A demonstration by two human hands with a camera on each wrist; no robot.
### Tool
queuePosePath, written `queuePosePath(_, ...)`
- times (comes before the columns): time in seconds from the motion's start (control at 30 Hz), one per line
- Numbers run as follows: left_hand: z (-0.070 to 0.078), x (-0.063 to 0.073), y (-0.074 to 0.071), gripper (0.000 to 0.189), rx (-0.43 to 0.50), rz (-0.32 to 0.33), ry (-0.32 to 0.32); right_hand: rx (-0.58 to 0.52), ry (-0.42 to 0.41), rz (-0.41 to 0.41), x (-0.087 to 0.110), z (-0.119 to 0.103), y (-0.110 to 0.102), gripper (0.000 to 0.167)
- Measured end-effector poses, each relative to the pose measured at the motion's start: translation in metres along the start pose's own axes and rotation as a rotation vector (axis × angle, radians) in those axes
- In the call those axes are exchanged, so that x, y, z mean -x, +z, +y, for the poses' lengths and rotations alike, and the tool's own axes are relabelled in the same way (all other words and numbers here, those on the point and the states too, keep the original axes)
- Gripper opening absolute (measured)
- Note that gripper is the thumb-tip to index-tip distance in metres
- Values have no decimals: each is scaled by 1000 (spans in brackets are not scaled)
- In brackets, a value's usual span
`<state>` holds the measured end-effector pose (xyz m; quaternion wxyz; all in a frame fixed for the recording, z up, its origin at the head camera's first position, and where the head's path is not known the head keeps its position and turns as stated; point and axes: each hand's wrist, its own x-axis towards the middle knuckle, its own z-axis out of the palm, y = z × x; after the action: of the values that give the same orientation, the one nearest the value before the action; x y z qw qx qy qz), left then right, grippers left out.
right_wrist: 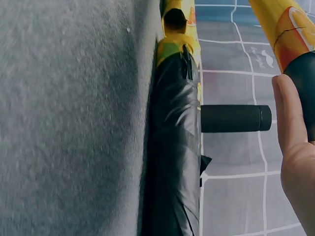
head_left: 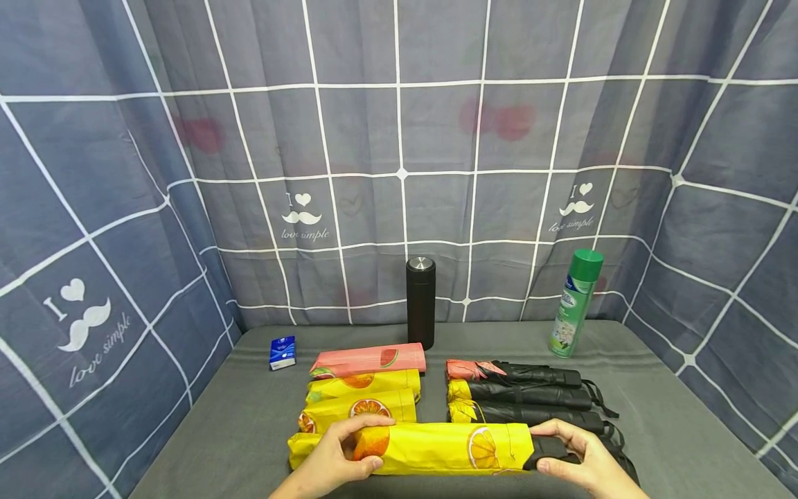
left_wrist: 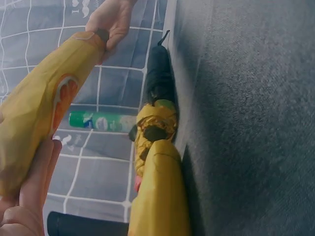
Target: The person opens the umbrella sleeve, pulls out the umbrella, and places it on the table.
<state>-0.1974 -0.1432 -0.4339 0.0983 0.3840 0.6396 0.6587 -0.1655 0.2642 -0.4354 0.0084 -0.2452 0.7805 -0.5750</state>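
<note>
A yellow umbrella sleeve (head_left: 436,447) printed with orange slices lies level between my two hands, raised over the table. My left hand (head_left: 343,454) grips its left part, thumb in front and fingers behind. From the sleeve's right mouth sticks a black umbrella end (head_left: 548,447), which my right hand (head_left: 582,454) holds between thumb and fingers. In the left wrist view the held sleeve (left_wrist: 54,83) slants up to the right hand. Below it on the table rests another yellow sleeve (left_wrist: 160,196), partly hidden in the head view.
Several fruit-print sleeves, one pink (head_left: 368,359), form a left stack. Several folded black umbrellas (head_left: 530,395) with coloured ends lie at right. Behind stand a black thermos (head_left: 420,305) and a green spray can (head_left: 575,305). A blue packet (head_left: 282,352) lies back left, before the curtain (head_left: 361,138).
</note>
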Motion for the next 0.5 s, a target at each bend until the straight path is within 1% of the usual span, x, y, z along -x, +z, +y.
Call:
queuePosePath(0.07, 2, 1, -2, 43, 15, -5, 6, -36, -5, 4, 1, -2, -2, 31)
queuePosePath(0.1, 3, 2, -3, 43, 12, 4, 3, -43, -14, 11, 2, -2, -3, 32)
queuePosePath(0.17, 5, 2, -5, 43, 14, 21, -3, -106, -26, 0, 2, -2, -6, 34)
queuePosePath(0.3, 7, 5, -11, 42, 18, 41, 3, -322, -77, -65, 3, 0, -11, 40)
queuePosePath(0.33, 7, 6, -13, 42, 27, 40, 5, -392, -89, -88, 3, 0, -13, 41)
queuePosePath(0.4, 8, 7, -15, 42, 30, 38, 15, -485, -113, -112, 3, 1, -15, 44)
queuePosePath(0.43, 9, 8, -16, 42, 28, 35, 14, -514, -118, -116, 3, 2, -15, 45)
queuePosePath(0.5, 11, 9, -16, 42, 18, 30, 7, -528, -140, -102, 3, 3, -15, 45)
